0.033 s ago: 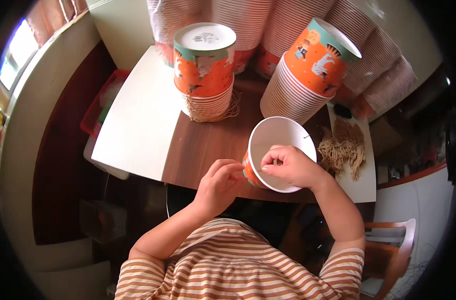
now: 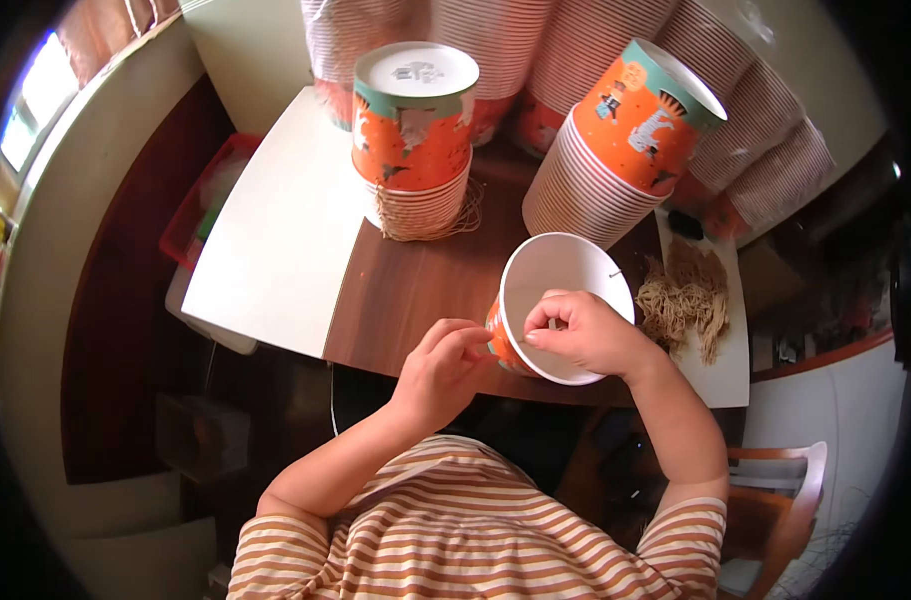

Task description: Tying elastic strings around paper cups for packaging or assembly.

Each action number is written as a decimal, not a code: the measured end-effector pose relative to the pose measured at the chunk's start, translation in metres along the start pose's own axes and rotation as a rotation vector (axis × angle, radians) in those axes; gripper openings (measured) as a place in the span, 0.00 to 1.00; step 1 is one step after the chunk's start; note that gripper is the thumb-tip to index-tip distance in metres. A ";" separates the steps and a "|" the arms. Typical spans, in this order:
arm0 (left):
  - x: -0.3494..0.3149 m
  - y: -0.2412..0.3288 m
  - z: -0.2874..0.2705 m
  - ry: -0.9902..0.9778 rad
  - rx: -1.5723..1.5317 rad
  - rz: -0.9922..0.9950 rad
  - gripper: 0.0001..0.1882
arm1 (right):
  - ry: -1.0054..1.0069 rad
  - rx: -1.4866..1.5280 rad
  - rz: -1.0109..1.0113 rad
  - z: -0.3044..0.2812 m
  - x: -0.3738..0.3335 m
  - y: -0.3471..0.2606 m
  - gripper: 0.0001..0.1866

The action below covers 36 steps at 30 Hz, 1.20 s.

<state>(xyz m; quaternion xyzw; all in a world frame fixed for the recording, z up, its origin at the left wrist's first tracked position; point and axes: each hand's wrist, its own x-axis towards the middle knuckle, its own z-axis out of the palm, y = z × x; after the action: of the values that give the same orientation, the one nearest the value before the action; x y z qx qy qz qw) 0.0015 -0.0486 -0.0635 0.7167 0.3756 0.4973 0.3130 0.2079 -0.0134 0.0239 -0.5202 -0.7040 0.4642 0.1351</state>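
Paper bucket (image 2: 560, 290): orange outside, white inside, tipped with its mouth toward the person, at the near edge of the brown tabletop (image 2: 425, 290); its lower rim overhangs that edge.
Right hand (image 2: 585, 335): fingers curled and pinched over the bucket's near rim, thumb and forefinger closed on the rim or on something fine there; which of the two cannot be told.
Left hand (image 2: 445, 365): fingertips bent against the bucket's outer wall at its left side, bracing it rather than wrapping it.
Pin or wire end (image 2: 615, 272): thin dark point at the bucket's far right rim.
String bundle (image 2: 685, 295): tan fibres heaped on a white board (image 2: 730, 370) at the tabletop's right edge, just beside the bucket.
Stack, upright (image 2: 415, 130): nested buckets at the far edge, loose string under the base.
Stack, leaning (image 2: 620, 140): nested buckets tilted at the far right corner.
Risk, slip: the bucket is only pinched and braced, so it could roll off the near edge.
Risk, crush: a hard pinch could crease the thin rim.
Risk, snag: the right forearm could drag the string off its board.
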 end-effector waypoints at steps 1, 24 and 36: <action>0.000 0.003 0.001 0.011 -0.005 0.010 0.14 | -0.015 -0.009 0.001 -0.001 0.000 0.000 0.07; 0.007 0.009 0.011 0.060 0.122 0.160 0.08 | -0.037 0.085 -0.028 0.005 0.003 -0.005 0.04; -0.002 0.003 -0.008 -0.179 -0.652 -0.491 0.03 | 0.045 0.419 0.080 0.002 -0.025 -0.009 0.15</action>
<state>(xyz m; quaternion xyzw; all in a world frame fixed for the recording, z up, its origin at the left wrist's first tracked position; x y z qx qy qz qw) -0.0059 -0.0518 -0.0594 0.5095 0.3295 0.4367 0.6642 0.2115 -0.0362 0.0370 -0.5183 -0.5678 0.5938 0.2375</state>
